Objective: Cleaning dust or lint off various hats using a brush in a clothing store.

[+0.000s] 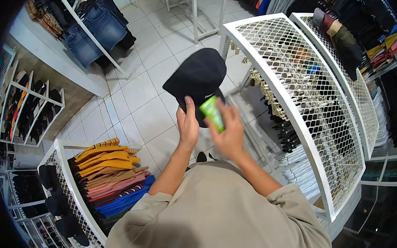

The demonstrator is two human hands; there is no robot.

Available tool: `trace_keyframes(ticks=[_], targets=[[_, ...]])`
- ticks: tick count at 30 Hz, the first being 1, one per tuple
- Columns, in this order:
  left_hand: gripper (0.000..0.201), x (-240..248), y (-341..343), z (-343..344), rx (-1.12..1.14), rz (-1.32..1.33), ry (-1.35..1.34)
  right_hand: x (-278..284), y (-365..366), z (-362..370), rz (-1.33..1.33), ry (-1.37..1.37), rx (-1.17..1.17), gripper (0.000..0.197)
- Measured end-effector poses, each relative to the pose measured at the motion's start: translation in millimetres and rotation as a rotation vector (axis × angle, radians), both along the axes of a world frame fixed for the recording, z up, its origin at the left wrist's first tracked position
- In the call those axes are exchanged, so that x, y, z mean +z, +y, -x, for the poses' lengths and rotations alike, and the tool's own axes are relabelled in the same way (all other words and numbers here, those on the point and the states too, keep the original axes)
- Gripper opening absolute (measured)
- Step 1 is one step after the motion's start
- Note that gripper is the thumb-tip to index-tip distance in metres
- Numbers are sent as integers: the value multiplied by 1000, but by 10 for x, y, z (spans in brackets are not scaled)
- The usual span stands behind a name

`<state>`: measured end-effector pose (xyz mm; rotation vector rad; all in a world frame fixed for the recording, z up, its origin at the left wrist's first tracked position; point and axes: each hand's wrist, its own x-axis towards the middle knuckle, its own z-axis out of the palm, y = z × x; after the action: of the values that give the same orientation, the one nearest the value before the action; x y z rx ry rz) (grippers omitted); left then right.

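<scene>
A black cap is held up in front of my chest, its small light mark showing near the lower part of the crown. My left hand grips the cap's near side, thumb lying on the outside and the other fingers hidden behind it. In my right hand, slightly blurred, is a small flat bright green packet with a pale patch. The packet lies against or just in front of the cap; whether they touch I cannot tell.
White mesh-topped racks with hanging clothes stand close on my right. Another rack at left holds mustard, pink and blue garments, with black caps on its mesh. Denim shorts hang beyond the white tiled floor.
</scene>
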<state>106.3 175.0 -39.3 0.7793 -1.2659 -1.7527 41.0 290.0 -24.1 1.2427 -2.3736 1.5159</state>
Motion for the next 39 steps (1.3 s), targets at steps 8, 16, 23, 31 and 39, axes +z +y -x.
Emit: trace_keyframes(ticks=[8,16,23,31,39], targets=[[54,-45,-56,-18,-3,-137,226,72,0,370,-56,-13,-115,59],[51,6,-92,-116,-22,-300,321,20,151,268,236,-506,93,56],[47,65,109,-43,-224,-248,319,-67,48,433,547,-1281,335,49],[39,240,-304,-549,-407,-204,-114,103,113,641,182,-598,282,50],[31,33,-94,-417,-245,-157,91,90,29,357,-25,83,-92,58]])
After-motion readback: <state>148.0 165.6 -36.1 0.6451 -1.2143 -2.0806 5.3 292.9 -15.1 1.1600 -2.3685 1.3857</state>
